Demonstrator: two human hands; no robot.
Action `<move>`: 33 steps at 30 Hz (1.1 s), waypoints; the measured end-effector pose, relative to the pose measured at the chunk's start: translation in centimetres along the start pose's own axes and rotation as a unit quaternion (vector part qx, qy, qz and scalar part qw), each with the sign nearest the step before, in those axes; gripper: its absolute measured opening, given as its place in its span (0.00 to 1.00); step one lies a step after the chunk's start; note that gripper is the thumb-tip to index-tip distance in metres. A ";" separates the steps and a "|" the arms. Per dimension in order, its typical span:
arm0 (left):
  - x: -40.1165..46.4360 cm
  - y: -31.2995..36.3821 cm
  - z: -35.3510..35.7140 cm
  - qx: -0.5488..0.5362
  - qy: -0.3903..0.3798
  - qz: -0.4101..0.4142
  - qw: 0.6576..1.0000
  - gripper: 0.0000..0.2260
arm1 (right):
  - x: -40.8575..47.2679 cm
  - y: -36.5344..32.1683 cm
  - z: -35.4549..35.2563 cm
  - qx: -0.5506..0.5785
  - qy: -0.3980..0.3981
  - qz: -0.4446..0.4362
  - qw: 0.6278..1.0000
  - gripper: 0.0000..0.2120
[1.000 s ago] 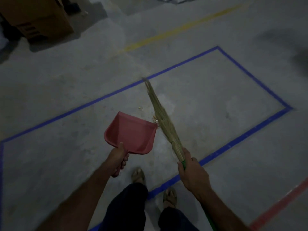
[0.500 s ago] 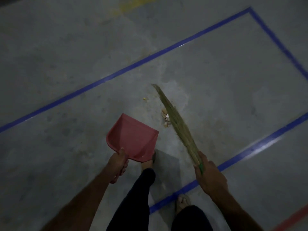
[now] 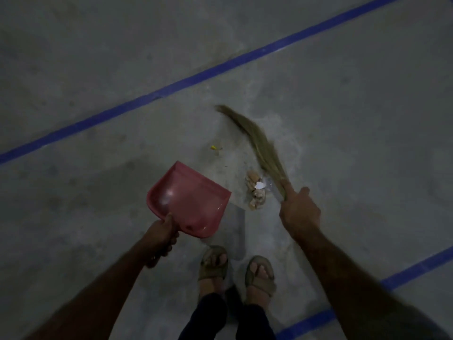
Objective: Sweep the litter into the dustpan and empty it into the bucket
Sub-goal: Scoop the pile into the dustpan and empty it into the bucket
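While right hand (image 3: 300, 213) grips broom (image 3: 257, 141) angled up-left, left hand (image 3: 160, 235) grips dustpan (image 3: 188, 200).

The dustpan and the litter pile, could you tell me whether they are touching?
Apart. The head view shows bare floor between the dustpan, gripped by the left hand, and the litter pile.

Workshop-like hall: tape-marked (image 3: 171, 90) concrete floor (image 3: 343, 119)

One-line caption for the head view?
Left hand holds red dustpan beside litter pile; right hand grips broom.
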State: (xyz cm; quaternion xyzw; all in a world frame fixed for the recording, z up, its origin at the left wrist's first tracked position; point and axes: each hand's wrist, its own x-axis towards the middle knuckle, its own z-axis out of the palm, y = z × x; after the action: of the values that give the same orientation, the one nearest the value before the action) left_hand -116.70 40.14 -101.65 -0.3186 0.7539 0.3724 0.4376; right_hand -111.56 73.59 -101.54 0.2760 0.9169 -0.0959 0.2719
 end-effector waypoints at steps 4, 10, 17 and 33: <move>5.9 -0.8 0.9 0.057 -0.020 -0.003 0.998 0.28 | 3.8 1.9 3.1 -0.066 -0.036 -0.053 0.996 0.27; 7.9 -1.4 1.6 0.098 -0.028 0.002 0.995 0.26 | -6.9 8.5 5.0 -0.023 -0.056 -0.028 0.998 0.29; 9.1 -1.3 0.1 0.106 -0.030 -0.009 0.994 0.25 | -7.0 3.7 4.9 0.056 -0.032 -0.034 0.997 0.32; 18.3 6.9 -3.0 0.295 -0.039 0.069 0.952 0.29 | -11.6 12.3 7.4 0.146 -0.007 0.072 0.987 0.36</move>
State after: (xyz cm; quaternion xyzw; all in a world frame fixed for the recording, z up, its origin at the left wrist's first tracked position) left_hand -131.05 38.39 -115.08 -0.1084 0.8326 0.1749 0.5142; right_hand -93.29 76.09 -101.61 0.3775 0.8687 -0.2110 0.2414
